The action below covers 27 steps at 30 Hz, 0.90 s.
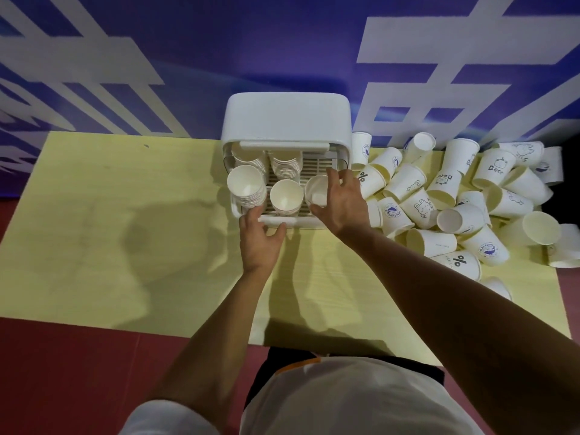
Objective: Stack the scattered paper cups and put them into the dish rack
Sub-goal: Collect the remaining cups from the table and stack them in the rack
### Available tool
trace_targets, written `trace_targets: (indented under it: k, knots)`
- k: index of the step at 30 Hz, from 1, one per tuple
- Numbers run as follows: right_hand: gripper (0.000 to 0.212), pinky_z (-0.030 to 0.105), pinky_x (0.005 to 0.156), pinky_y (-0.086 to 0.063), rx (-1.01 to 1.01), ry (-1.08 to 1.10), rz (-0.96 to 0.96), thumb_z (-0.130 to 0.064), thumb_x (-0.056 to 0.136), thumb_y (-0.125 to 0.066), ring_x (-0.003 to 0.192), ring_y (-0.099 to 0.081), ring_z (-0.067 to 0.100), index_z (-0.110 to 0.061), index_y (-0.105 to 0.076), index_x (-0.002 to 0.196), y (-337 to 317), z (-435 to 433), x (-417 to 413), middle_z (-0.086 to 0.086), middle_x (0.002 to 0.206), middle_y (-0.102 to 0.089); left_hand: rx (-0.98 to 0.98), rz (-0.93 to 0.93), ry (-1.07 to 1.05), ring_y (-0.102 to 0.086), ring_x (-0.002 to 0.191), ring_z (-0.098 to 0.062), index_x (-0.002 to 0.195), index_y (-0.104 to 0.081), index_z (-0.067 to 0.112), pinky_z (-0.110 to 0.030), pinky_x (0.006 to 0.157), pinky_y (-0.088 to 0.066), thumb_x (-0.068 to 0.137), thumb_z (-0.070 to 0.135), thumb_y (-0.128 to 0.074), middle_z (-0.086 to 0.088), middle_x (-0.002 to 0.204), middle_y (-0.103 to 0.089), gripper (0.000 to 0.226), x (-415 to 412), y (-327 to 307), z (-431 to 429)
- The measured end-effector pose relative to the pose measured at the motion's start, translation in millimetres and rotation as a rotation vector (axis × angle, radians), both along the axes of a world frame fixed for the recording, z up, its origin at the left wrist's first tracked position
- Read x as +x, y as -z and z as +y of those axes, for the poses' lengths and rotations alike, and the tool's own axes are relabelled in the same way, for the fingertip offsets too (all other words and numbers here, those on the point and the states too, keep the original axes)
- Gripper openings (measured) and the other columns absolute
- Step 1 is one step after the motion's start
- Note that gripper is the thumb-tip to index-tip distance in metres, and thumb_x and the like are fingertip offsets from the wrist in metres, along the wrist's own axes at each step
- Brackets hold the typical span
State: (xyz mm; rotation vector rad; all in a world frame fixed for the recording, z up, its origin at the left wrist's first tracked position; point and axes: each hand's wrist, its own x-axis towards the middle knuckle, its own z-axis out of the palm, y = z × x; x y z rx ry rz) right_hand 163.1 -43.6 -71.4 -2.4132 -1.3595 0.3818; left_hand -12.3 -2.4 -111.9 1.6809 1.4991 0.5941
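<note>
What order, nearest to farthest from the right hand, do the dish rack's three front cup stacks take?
1. Front-right cup stack, gripped by the right hand.
2. Front-middle cup stack, next leftward.
3. Front-left cup stack, farthest left in the dish rack.

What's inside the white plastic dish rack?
Stacks of white paper cups: three in front, more behind. The right hand covers part of the front-right stack; the rack's white lid hides anything farther back.

Open going across tabletop (125, 230) left & in front of dish rack (285, 120); blocked on rt by loose cup pile (455, 208), w/ cup stacks (248, 186) filling rack's front row.
</note>
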Motion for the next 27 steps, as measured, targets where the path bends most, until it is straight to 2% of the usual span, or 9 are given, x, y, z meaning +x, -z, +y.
trace_targets:
  k: [2, 5, 12, 16, 19, 23, 27]
  knots:
    - [0.071, 0.045, 0.084, -0.052, -0.012, 0.018, -0.002, -0.036, 0.08, -0.078, 0.116, -0.047, 0.033, -0.009, -0.042, 0.135, 1, -1, -4, 0.017, 0.129, -0.046, -0.017, -0.019, 0.012, -0.059, 0.101, -0.015, 0.13, -0.056, 0.014, -0.027, 0.091, -0.048, 0.081, 0.017, -0.078, -0.001, 0.122, -0.047, 0.054, -5, 0, -1]
    - [0.068, 0.045, 0.086, -0.052, -0.046, 0.052, -0.003, -0.037, 0.082, -0.075, 0.117, -0.047, 0.032, -0.01, -0.042, 0.135, 1, -8, -7, 0.016, 0.129, -0.046, -0.043, -0.005, 0.052, -0.061, 0.101, -0.017, 0.121, -0.06, 0.015, -0.032, 0.092, -0.05, 0.082, 0.02, -0.078, -0.004, 0.124, -0.05, 0.043, -9, 2, -1]
    - [0.058, 0.045, 0.085, -0.05, -0.147, 0.193, 0.014, -0.04, 0.086, -0.066, 0.111, -0.048, 0.034, -0.007, -0.046, 0.13, 5, -50, 2, 0.017, 0.125, -0.049, -0.144, -0.013, 0.317, -0.065, 0.093, -0.015, 0.096, -0.063, 0.022, -0.027, 0.08, -0.05, 0.084, 0.026, -0.076, 0.002, 0.109, -0.063, 0.019, 14, 14, -4]
    - [0.061, 0.044, 0.089, -0.046, -0.204, 0.259, 0.012, -0.041, 0.085, -0.069, 0.115, -0.047, 0.035, -0.007, -0.046, 0.131, 6, -81, 14, 0.017, 0.128, -0.048, -0.246, 0.05, 0.544, -0.061, 0.088, -0.01, 0.101, -0.06, 0.027, -0.024, 0.076, -0.047, 0.085, 0.03, -0.075, 0.005, 0.111, -0.062, 0.022, 41, 11, -18]
    - [0.063, 0.043, 0.091, -0.045, -0.242, 0.266, 0.003, -0.042, 0.085, -0.069, 0.116, -0.048, 0.036, -0.008, -0.045, 0.133, 7, -99, 25, 0.017, 0.13, -0.048, -0.304, 0.045, 0.583, -0.06, 0.088, -0.009, 0.113, -0.061, 0.023, -0.023, 0.078, -0.045, 0.084, 0.032, -0.076, 0.004, 0.115, -0.06, 0.034, 59, 8, -32]
    - [0.063, 0.045, 0.09, -0.045, -0.221, 0.239, 0.04, -0.036, 0.083, -0.071, 0.112, -0.049, 0.037, -0.006, -0.046, 0.132, 10, -125, 55, 0.019, 0.125, -0.049, -0.335, 0.088, 0.599, -0.062, 0.098, -0.016, 0.122, -0.059, 0.025, -0.026, 0.079, -0.046, 0.084, 0.036, -0.076, 0.001, 0.119, -0.058, 0.043, 91, 4, -60]
    - [0.054, 0.044, 0.084, -0.045, -0.223, 0.181, -0.008, -0.032, 0.084, -0.069, 0.109, -0.049, 0.038, -0.006, -0.048, 0.127, 10, -146, 92, 0.019, 0.122, -0.05, -0.117, 0.167, 0.64, -0.054, 0.118, -0.02, 0.131, -0.056, 0.018, -0.028, 0.102, -0.042, 0.083, 0.025, -0.076, -0.004, 0.129, -0.049, 0.053, 123, 3, -78]
